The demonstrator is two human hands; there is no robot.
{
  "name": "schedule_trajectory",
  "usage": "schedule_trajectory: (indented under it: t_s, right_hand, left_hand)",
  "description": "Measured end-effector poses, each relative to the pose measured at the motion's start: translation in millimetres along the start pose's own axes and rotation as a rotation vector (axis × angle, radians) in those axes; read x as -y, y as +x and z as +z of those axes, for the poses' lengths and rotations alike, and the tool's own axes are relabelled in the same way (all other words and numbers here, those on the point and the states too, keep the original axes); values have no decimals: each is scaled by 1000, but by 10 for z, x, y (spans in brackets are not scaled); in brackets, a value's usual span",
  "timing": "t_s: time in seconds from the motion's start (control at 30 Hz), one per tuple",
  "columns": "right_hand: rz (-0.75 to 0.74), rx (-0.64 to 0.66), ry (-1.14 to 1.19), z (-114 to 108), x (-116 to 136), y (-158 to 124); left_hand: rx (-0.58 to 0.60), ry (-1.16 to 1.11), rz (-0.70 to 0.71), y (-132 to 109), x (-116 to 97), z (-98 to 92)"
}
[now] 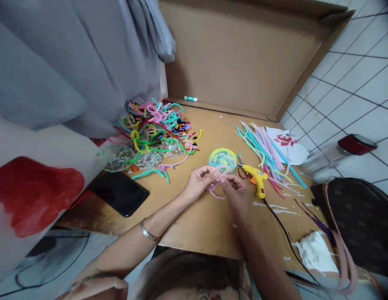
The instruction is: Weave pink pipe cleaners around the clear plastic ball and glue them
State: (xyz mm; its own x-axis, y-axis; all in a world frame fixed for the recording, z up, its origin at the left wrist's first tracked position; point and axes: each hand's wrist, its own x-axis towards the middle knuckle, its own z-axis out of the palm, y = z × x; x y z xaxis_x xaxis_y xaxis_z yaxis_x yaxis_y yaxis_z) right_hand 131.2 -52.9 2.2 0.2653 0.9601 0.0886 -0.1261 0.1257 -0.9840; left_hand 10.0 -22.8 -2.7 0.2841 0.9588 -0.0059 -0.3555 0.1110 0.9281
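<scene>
Together, two bare hands work a pink pipe cleaner [224, 168] over a cardboard tabletop [194, 225] strewn with craft supplies. The left hand [200, 182] and the right hand [237, 192] meet fingertip to fingertip, each pinching the soft wire tightly between thumb and fingers. The strand runs across the gap between the two grips, arches up beside them and curls into a loose loop that hangs just below the knuckles. Just beyond the fingers lies a round coiled disc [222, 158] of yellow, green and blue, its near edge touched by the pink arch. A yellow hot glue gun [257, 178] rests just right of the right hand, its black cord [284, 233] trailing toward the table's near edge. Farther right, a fan of straight pipe cleaners [265, 151] partly covers a white sheet with a red print [289, 143]. To the left sits a bright tangle of bent pipe cleaners [154, 123], and nearer the table's edge a black phone [119, 193] lies face up. A silver bangle [149, 232] circles the left wrist. A glass jar with a red lid [338, 153] and a brown bag [361, 221] sit at the far right.
</scene>
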Motion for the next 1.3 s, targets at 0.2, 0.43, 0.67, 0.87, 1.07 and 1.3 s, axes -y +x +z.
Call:
schedule_trajectory:
  t_s: [0.2,0.43,0.67,0.87,1.07,1.3]
  right_hand:
    - [12,11,-4,-38,-33,10]
    - [14,-37,-18,-60,-23,28]
    - [65,-15,-13,-48,-12,-6]
    - [131,191,109,-59,16,-33]
    - [120,315,125,-130,167,-91]
    - [-69,251,139,-305,321,49]
  left_hand:
    - [-13,-30,-3,7,25,-1]
    - [-32,-38,52,51,15,-29]
    - [-70,86,113,42,1,-25]
    - [-157,227,266,122,-14,-109]
    - [-138,475,318,174,-6,-220]
    - [169,748,287,144,-44,-272]
